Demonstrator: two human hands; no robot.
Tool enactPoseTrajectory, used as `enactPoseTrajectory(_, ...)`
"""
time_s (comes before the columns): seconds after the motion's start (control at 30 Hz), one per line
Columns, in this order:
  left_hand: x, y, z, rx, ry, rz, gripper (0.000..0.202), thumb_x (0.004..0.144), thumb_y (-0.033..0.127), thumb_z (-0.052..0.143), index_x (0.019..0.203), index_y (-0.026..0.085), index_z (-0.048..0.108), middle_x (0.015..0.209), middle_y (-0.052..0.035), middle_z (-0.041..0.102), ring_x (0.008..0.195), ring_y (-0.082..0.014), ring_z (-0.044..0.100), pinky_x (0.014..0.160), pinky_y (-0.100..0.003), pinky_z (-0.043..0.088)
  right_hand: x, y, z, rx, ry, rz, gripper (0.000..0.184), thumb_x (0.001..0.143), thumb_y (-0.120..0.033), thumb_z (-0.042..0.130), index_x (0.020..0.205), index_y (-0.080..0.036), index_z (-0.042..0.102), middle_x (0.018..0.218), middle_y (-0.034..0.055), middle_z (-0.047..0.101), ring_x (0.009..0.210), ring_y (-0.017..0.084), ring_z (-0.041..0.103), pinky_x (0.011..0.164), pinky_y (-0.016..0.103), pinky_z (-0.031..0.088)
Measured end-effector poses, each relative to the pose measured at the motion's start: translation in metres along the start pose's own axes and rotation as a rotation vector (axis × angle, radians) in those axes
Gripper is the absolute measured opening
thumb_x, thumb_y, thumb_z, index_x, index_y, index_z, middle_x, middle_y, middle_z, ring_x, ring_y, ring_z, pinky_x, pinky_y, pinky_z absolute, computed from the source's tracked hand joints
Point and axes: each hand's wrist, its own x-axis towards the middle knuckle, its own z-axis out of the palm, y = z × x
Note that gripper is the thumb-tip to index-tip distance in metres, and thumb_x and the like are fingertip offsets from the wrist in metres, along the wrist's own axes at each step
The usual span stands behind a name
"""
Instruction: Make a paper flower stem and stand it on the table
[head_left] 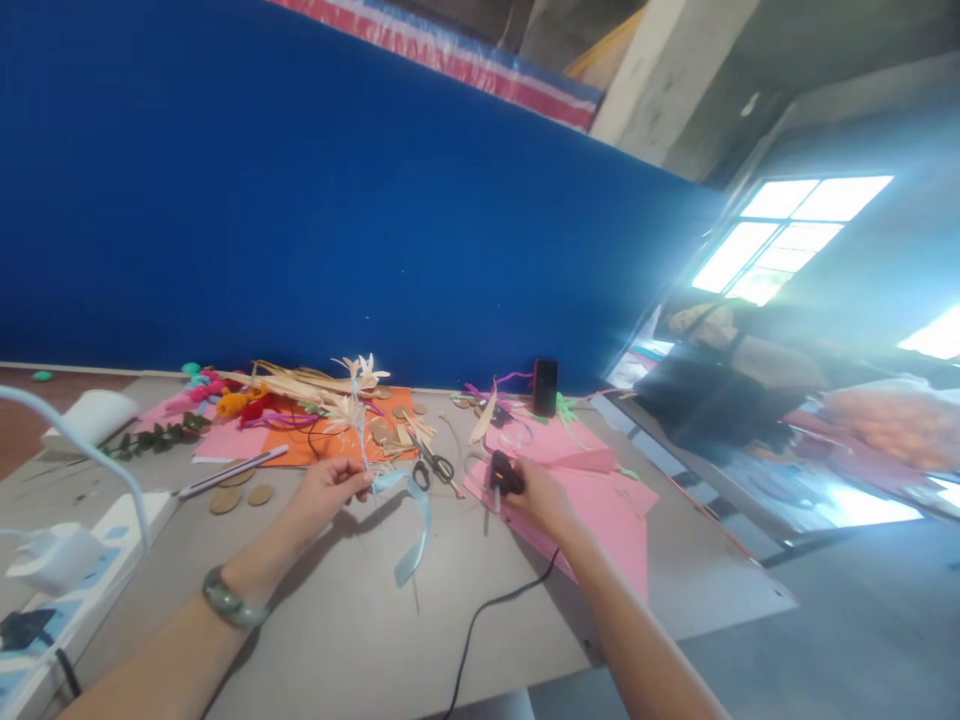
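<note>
My left hand (335, 490), a jade-green bangle on its wrist, pinches the thin stem of a handmade flower. The flower's pale husk-like petals (360, 385) stand upright above the fingers. Light blue ribbon (420, 540) runs along the stem and its loose end curls down to the right. My right hand (541, 495) is closed around a black glue gun (504, 474), held over the pink paper's edge, with a black cord (487, 608) trailing towards the front. Between the hands, scissors (433, 467) with dark handles lie on the table.
Pink sheets (607, 520) spread to the right; a black phone-like object (544, 388) stands behind. Orange paper (289, 440) carries dried strips and colourful pipe cleaners. Wooden discs (225, 500) and a craft knife (232, 470) lie left, near a power strip (90, 600). A blue panel (337, 220) rises behind.
</note>
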Motion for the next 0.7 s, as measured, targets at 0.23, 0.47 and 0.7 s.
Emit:
enactPoseTrajectory(0.23, 0.000, 0.004, 0.001, -0.026, -0.001, 0.020, 0.022, 0.068, 0.036, 0.073, 0.068, 0.017, 0.062, 0.057, -0.0002, 0.064, 0.053, -0.0111, 0.053, 0.052, -0.023, 0.036, 0.004, -0.017, -0.006, -0.002, -0.022, -0.067, 0.057, 0.059, -0.033, 0.077, 0.108, -0.014, 0.054, 0.102, 0.0115, 0.062, 0.090, 0.025, 0.058, 0.071, 0.028, 0.038)
enactPoseTrajectory(0.47, -0.005, 0.009, 0.005, -0.060, -0.069, 0.048, 0.024, 0.068, 0.036, 0.074, 0.066, 0.017, 0.060, 0.055, 0.0003, 0.062, 0.053, -0.0113, 0.053, 0.054, -0.023, 0.037, -0.024, -0.089, -0.029, 0.425, -0.110, -0.593, 0.047, 0.078, -0.042, 0.066, 0.118, -0.021, 0.055, 0.129, 0.0113, 0.053, 0.119, 0.025, 0.049, 0.100, 0.039, 0.037)
enactPoseTrajectory(0.7, -0.005, 0.009, 0.006, -0.029, -0.096, 0.087, 0.024, 0.069, 0.036, 0.072, 0.065, 0.016, 0.059, 0.056, 0.0002, 0.062, 0.054, -0.0112, 0.053, 0.056, -0.023, 0.040, -0.019, -0.147, 0.018, 0.737, -0.370, -0.523, 0.023, 0.088, -0.033, 0.052, 0.096, -0.016, 0.065, 0.097, 0.0073, 0.069, 0.091, 0.020, 0.061, 0.081, 0.032, 0.045)
